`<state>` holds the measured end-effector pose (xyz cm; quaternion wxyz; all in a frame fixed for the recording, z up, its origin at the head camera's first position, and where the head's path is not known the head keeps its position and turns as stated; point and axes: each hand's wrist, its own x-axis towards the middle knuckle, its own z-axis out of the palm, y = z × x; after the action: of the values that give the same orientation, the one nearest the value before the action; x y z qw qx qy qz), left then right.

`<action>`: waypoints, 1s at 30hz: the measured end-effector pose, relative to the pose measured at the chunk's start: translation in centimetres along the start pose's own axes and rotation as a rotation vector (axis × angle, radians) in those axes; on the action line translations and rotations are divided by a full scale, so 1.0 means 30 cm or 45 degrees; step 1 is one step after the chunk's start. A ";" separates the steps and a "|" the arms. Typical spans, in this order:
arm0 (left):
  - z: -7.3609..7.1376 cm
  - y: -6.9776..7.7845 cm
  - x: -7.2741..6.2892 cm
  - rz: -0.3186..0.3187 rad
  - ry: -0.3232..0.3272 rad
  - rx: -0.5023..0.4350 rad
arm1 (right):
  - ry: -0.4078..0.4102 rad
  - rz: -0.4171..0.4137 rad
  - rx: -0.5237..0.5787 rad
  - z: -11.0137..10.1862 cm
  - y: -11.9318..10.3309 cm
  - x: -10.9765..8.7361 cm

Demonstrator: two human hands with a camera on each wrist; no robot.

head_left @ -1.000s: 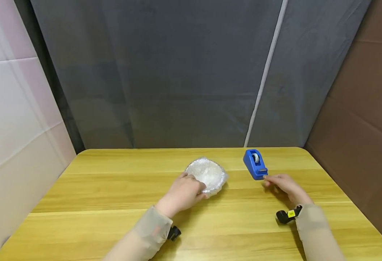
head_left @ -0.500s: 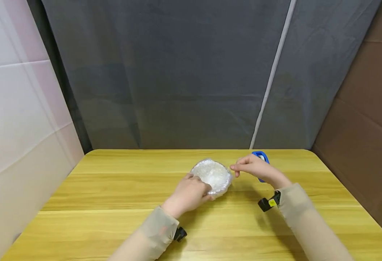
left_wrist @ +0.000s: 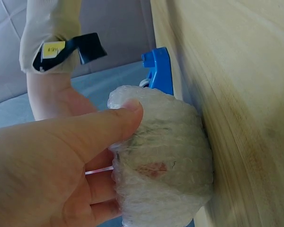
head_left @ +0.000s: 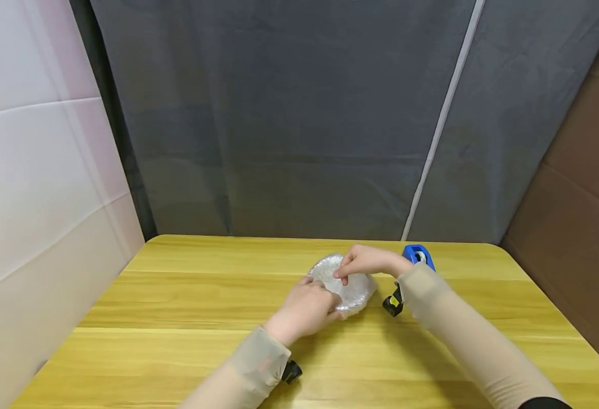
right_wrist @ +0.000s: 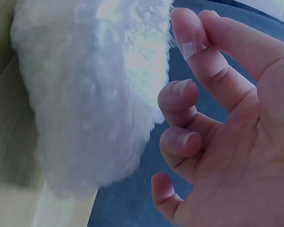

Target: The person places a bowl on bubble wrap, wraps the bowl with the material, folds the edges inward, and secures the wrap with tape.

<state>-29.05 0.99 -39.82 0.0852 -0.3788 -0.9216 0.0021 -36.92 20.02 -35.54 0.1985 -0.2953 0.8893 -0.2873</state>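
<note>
A bowl-shaped thing wrapped in bubble wrap stands on the table, its hollow facing up. My left hand grips its near left rim, the thumb on the outer side and the other fingers inside the hollow. Over the far side of the hollow is my right hand. Its thumb and index finger pinch a short strip of clear tape, while the other fingers are loosely bent. Through the wrap in the left wrist view a reddish patch shows. Behind my right wrist stands a blue tape dispenser, partly hidden.
The wooden table ends at a grey curtain along its back edge. A white cloth hangs at the left, a brown one at the right. Each wrist carries a small black camera.
My right hand has moved left from the tape dispenser to over the wrapped bowl, bringing the tape strip. My left hand keeps its grip on the rim. The head view has shifted slightly.
</note>
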 end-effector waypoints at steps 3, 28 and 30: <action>-0.001 0.004 0.004 0.004 0.013 0.009 | -0.027 0.017 -0.067 0.005 -0.017 0.016; -0.010 0.040 0.035 0.028 0.022 0.003 | 0.191 0.571 -1.002 0.069 -0.063 0.010; -0.010 0.043 0.033 0.026 0.022 0.003 | 0.186 0.589 -1.055 0.079 -0.064 0.013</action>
<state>-28.80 2.57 -39.47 0.0936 -0.3881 -0.9168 0.0008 -35.17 17.56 -36.19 0.0596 -0.1230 0.9829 0.1231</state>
